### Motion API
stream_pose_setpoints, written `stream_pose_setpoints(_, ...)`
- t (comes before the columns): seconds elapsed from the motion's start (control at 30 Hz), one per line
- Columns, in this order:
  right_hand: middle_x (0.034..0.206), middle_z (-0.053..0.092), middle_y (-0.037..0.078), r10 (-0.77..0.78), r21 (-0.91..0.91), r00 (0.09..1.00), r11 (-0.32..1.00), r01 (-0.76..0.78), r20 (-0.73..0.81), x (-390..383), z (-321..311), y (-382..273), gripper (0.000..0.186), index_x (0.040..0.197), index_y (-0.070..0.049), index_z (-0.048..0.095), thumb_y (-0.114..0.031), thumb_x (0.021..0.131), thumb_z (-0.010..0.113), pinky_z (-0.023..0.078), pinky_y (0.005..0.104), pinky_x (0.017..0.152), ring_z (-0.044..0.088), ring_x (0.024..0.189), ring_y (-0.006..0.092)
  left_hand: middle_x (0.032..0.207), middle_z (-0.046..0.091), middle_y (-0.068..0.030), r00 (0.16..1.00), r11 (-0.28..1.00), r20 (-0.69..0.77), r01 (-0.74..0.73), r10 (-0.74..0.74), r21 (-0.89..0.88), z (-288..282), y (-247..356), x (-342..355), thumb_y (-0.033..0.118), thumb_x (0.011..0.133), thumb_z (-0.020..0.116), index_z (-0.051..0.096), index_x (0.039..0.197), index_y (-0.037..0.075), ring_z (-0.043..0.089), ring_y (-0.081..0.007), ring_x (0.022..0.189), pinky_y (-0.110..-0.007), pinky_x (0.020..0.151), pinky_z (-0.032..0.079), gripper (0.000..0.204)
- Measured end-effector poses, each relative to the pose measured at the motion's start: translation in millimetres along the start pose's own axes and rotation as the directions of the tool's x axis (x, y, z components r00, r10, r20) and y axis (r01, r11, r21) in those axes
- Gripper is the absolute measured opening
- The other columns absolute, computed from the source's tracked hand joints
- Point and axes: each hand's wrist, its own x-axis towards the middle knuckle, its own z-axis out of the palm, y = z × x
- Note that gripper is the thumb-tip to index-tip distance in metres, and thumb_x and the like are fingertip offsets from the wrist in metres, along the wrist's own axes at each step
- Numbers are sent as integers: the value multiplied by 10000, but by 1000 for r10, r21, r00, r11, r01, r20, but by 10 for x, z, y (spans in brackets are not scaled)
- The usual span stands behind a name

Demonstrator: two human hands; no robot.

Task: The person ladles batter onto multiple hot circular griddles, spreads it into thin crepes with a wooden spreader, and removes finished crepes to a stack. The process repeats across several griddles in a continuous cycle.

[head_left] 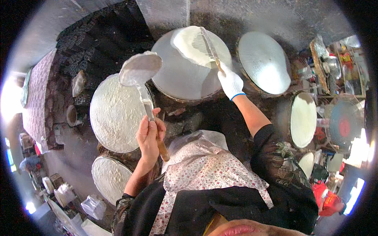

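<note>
Left hand (149,135), left of center, clamped on ladle (141,70) by its handle, bowl raised, upper left of center. Right hand (231,83), white-gloved, upper right of center, clamped on spreader (211,49) handle; blade over pale batter (191,45) on griddle (173,74), top center. Shiny disc (264,61) beside it, upper right.

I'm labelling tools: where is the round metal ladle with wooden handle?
In the head view, the ladle is left of centre, in the left hand, its bowl seen against the upper rim of the large, round, white-coated griddle.
</note>
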Motion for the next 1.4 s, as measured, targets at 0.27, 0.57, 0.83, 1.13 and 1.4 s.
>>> stream_pose_setpoints(0.27,873,750,208,-164,-93,970,979,183,181,182,-133,150,467,1460,-255,594,-379,1011,560,555,550,716,734,769,415,806,562,-13,992,1000,-129,10,-11,-8,425,-117,-212,154,1165,426,549,1462,-15,440,-54,615,-205,550,341,364)
stream_pose_setpoints(0.57,833,731,230,-457,8,848,881,473,267,406,-196,358,488,1492,-274,587,-364,1013,563,549,533,680,712,709,412,773,553,-13,965,999,-261,-34,29,-14,834,-349,-346,154,1152,459,555,1471,-17,442,-56,603,-211,542,332,375)
stream_pose_setpoints(0.83,849,732,206,-584,145,785,812,565,208,548,-238,435,476,1473,-247,605,-350,1009,587,550,521,713,718,743,392,763,544,-5,936,997,-348,-62,46,-36,1147,-444,-396,194,1140,515,582,1454,-10,435,-62,566,-219,496,321,381)
stream_pose_setpoints(1.13,838,751,187,-426,51,899,905,423,106,756,-440,508,445,1447,-307,623,-331,1006,558,563,541,683,715,712,404,781,578,-40,906,993,-422,-72,28,-89,1270,-619,-455,118,1140,479,545,1476,-47,453,-70,593,-214,533,357,380)
stream_pose_setpoints(1.4,906,759,195,-453,93,827,888,450,333,830,-418,549,460,1442,-303,653,-389,995,583,592,495,747,751,793,364,727,559,-24,893,1000,-449,11,-23,-28,1395,-662,-556,103,1133,468,561,1459,-42,450,-73,571,-222,521,365,368)
